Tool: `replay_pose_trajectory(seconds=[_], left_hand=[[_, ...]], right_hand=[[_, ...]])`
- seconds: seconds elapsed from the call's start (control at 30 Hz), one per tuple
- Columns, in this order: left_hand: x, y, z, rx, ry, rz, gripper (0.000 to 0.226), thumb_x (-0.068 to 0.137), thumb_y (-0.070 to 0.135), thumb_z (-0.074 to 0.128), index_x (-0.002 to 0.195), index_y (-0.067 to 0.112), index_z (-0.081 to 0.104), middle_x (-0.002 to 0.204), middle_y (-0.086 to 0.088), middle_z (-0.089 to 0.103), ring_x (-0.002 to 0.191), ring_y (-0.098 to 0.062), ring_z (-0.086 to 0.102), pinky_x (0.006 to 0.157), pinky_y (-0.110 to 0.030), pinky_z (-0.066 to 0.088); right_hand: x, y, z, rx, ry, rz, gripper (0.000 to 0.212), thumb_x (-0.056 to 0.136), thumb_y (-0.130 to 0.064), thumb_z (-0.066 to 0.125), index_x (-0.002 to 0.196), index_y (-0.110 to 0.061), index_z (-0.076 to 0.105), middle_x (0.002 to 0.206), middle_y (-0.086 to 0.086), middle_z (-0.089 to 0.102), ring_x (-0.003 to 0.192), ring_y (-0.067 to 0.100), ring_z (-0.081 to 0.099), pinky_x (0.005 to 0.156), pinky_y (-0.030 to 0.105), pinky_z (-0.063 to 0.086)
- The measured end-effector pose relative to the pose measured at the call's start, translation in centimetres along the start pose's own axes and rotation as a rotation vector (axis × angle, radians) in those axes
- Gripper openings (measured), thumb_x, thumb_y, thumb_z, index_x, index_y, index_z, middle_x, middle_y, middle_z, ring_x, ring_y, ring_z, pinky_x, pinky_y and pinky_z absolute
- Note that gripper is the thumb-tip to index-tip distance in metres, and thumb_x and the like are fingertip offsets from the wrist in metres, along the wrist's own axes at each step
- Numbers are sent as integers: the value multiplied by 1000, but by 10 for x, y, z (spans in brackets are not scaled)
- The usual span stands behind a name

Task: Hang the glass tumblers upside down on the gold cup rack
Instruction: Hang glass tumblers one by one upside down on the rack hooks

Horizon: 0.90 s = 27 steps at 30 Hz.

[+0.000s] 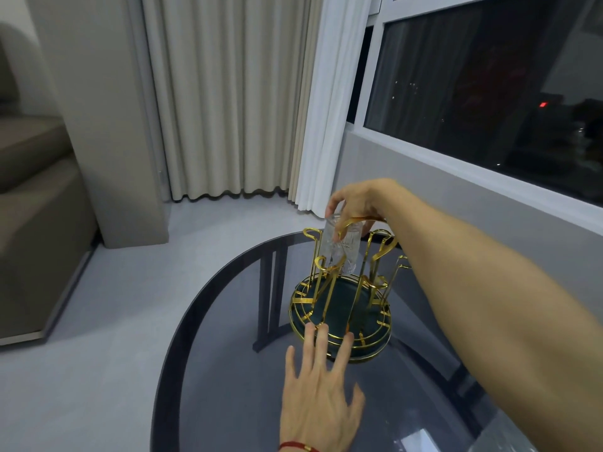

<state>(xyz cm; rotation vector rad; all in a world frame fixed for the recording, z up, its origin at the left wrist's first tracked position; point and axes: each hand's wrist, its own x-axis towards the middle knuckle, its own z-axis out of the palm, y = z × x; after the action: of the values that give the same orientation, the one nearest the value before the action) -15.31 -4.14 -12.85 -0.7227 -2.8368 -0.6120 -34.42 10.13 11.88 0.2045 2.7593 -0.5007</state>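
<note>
Right hand (354, 203) gripped a ribbed clear glass tumbler (341, 247) from above, fingers around its upper end, over the far-left prongs of the gold wire cup rack (342, 298). Left hand (321, 389) lay open, fingers spread, fingertips touching the rack's round near rim on the smoky glass table (228, 370).

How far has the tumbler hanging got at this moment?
Nothing looks finished yet: the gold cup rack shows no other glass on its prongs. In hand: the right hand holds one glass tumbler from above at a far prong, while the left hand reaches the rack's base. No further tumblers are in view.
</note>
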Motion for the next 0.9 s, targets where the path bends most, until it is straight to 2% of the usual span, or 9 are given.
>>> replay_pose_trajectory(seconds=[0.17, 0.27, 0.37, 0.47, 0.57, 0.67, 0.73, 0.8, 0.9], left_hand=[[-1, 0, 0, 18, 31, 4, 78, 84, 59, 37, 157, 43, 14, 170, -5, 3, 151, -27, -18, 120, -58, 4], [-2, 0, 1, 27, 48, 1, 76, 84, 58, 33, 157, 42, 17, 170, -5, 8, 153, -28, -13, 121, -60, 10], [-3, 0, 2, 25, 50, -1, 74, 86, 59, 31, 156, 42, 17, 170, -5, 12, 154, -28, -10, 121, -60, 13], [-3, 0, 0, 47, 40, -3, 74, 87, 61, 25, 157, 43, 9, 170, -5, 10, 155, -27, -10, 122, -59, 14], [-3, 3, -5, 78, 2, -12, 73, 91, 58, 26, 158, 41, 3, 170, -6, 5, 155, -27, -13, 123, -56, 12], [-6, 13, -19, 104, -17, -32, 69, 94, 49, 43, 156, 39, 16, 168, -12, 11, 155, -32, -5, 120, -56, 21], [-9, 28, -31, 136, -3, -4, 65, 90, 41, 52, 151, 36, 30, 160, -18, 25, 152, -38, 6, 116, -53, 28], [-14, 46, -41, 118, 51, 95, 60, 86, 38, 56, 144, 31, 43, 147, -13, 42, 146, -37, 21, 111, -48, 34], [-27, 80, -46, -214, -15, 282, 62, 82, 40, 63, 141, 26, 50, 136, -3, 52, 135, -25, 35, 108, -41, 38]], right_hand=[[11, 3, 2, 5, -43, 22, 51, 76, -10, 90, 118, -25, 64, 127, 14, 56, 106, 35, 64, 88, 48, 64], [7, 6, 1, 84, -38, 16, 43, 77, -12, 90, 112, -24, 67, 116, 9, 59, 97, 27, 62, 72, 40, 66], [-4, 9, 0, 102, 6, -35, 41, 84, -24, 84, 123, -23, 70, 125, 7, 61, 108, 29, 62, 65, 35, 61], [-26, 17, 0, 142, 154, -116, 40, 96, -34, 70, 133, -21, 67, 131, 4, 61, 121, 30, 60, 78, 37, 56], [-69, 34, 3, 250, 401, -211, 33, 99, -29, 65, 130, -17, 69, 120, 2, 65, 113, 21, 62, 83, 29, 47], [-129, 63, 15, 294, 572, -258, 25, 97, -23, 66, 120, -20, 74, 110, -3, 71, 97, 7, 65, 81, 26, 51], [-173, 88, 31, 318, 626, -247, 21, 95, -22, 66, 113, -21, 76, 106, -4, 73, 93, 7, 67, 81, 26, 53], [-212, 113, 51, 339, 657, -220, 16, 94, -18, 67, 106, -22, 78, 98, -3, 75, 83, 6, 67, 76, 25, 52], [-266, 152, 89, 392, 771, -141, 17, 94, -13, 68, 100, -24, 79, 96, -3, 80, 84, 11, 72, 83, 30, 57]])
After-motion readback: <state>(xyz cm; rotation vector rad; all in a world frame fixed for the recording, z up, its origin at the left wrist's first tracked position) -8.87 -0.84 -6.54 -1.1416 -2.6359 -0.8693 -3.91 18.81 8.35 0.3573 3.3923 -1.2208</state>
